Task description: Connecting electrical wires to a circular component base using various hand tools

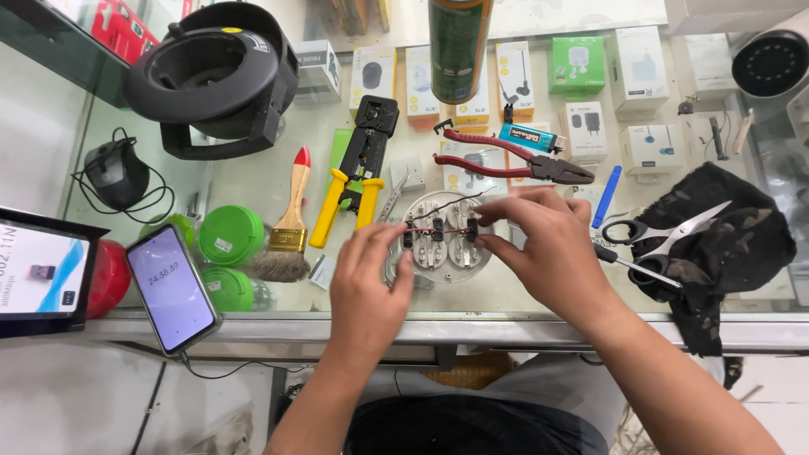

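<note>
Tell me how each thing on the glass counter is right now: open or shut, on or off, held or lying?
Left hand: fingers pinching the wire on the round white part.
Right hand: fingers pinching the same wire's other end.
Round white part: flat on the counter, touched by both hands.
Red pliers: lying, handles spread.
Scissors: open, on a dark cloth.
Phone: screen lit.
Yellow crimper: lying untouched.
Brush: lying flat.

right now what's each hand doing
Left hand: fingertips pinched on the left edge of the round white part.
Right hand: fingers pinched on a thin wire at its right side.
</note>
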